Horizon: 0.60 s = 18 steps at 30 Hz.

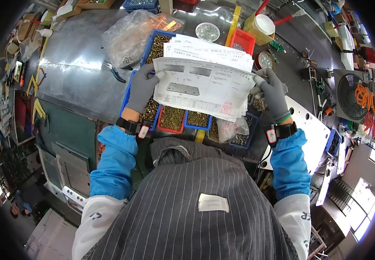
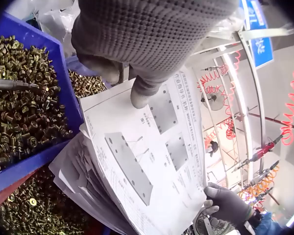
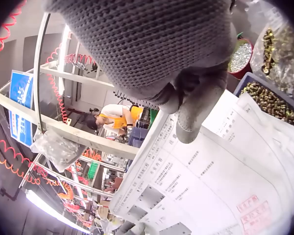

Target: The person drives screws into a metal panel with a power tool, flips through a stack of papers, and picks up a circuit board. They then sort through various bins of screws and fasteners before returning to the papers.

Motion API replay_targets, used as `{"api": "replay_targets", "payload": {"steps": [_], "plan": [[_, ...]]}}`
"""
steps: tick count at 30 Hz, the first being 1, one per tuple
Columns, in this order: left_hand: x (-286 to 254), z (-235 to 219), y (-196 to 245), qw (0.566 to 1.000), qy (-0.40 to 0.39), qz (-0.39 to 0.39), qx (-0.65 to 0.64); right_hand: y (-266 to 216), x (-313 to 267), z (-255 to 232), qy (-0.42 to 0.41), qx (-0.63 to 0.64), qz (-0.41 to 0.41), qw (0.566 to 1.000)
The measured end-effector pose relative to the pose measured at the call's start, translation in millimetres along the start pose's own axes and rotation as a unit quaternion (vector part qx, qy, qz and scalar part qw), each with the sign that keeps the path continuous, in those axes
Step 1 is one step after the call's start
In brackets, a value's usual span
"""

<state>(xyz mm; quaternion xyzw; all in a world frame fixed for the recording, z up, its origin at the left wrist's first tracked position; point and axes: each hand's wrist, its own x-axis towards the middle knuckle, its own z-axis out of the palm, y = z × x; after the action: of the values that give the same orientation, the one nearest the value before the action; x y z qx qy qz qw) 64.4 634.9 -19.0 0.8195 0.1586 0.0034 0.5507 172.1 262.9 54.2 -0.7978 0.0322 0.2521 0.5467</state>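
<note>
Head view, left hand: The left hand (image 1: 142, 90) is pinching the sheet (image 1: 196, 82) near its upper left corner, fingers narrow on the paper.
Head view, right hand: The right hand (image 1: 275, 95) is pinching the opposite edge, its fingers also closing on paper.
Head view, sheet: It is spanning the space between both hands, showing plate drawings and a red stamp (image 1: 226, 107).
Head view, papers: More papers (image 1: 211, 45) are showing beyond its top edge.
Head view, bins: A red bin (image 1: 170, 131) and a blue bin (image 1: 197, 128), both holding screws, are sitting by its lower edge.
Head view, counter: Pliers (image 1: 115, 73) are lying on the counter (image 1: 74, 82), near a plastic bag (image 1: 129, 37).
Left wrist view, thumb: The left thumb (image 2: 141, 94) is pressing on the printed face; the right hand is holding the far edge.
Right wrist view, thumb: The right thumb (image 3: 193, 117) is pressing near the edge, the stamp showing below.
</note>
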Motion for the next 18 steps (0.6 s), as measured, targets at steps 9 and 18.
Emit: {"api": "replay_targets", "payload": {"steps": [9,18], "plan": [[-8.3,-38.3,12.3,0.964,-0.204,-0.036,-0.166,9.5,8.2,-42.5,0.041,-0.089,-0.034,0.995],[-6.6,-27.3,0.9,0.971,-0.136,-0.116,-0.157,55.6,53.2,-4.0,0.058,-0.38,-0.122,0.915]]}}
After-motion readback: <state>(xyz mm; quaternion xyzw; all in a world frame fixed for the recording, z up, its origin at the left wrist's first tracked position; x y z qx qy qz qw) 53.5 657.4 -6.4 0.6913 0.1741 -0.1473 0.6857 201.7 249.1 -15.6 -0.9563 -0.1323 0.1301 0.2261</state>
